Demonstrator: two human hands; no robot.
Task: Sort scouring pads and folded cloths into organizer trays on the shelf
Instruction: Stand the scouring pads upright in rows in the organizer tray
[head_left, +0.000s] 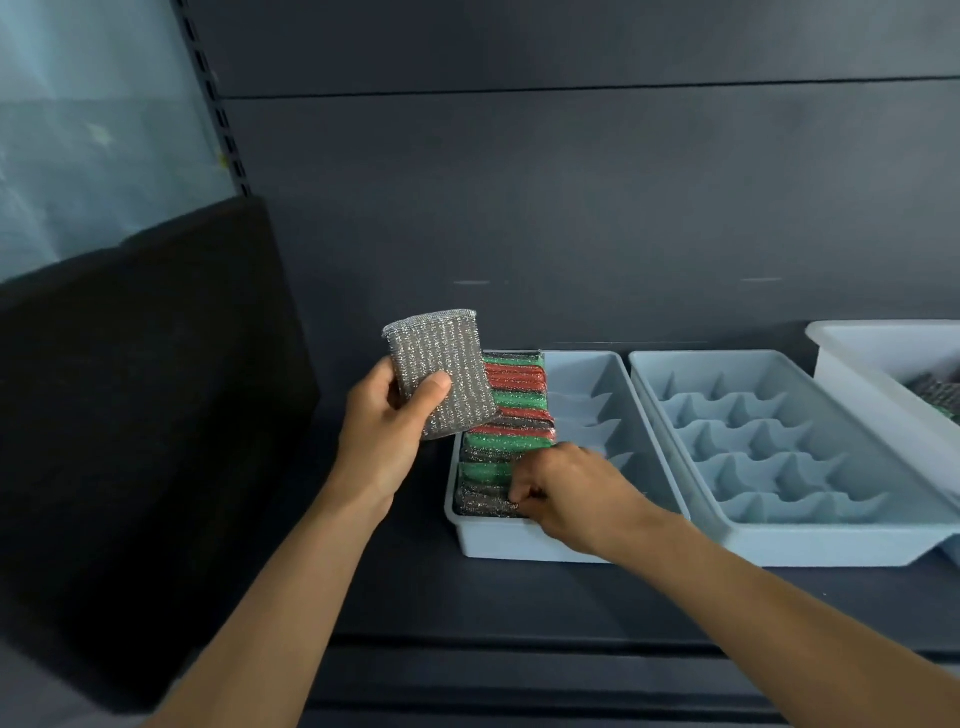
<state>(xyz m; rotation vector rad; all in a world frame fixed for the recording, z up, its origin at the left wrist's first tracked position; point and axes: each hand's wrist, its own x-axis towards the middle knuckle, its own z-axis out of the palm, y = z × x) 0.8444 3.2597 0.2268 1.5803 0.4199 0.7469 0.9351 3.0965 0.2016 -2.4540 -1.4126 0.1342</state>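
Filing pads: the left grip (384, 421) clasps a silver scouring pad (441, 374), with the organizer tray (519, 545) just right of it, where the right grip (566, 493) pinches the nearest packed pad (483, 501), likely parting a slot for insertion.

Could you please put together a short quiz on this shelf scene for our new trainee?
1. True or false: the left hand holds a silver scouring pad up off the shelf.
2. The right hand reaches into: A the left tray; B the middle tray; C the white bin.
3. Fill in: besides silver and green, the filed pads are ____.
Key: 1 true; 2 A; 3 red.
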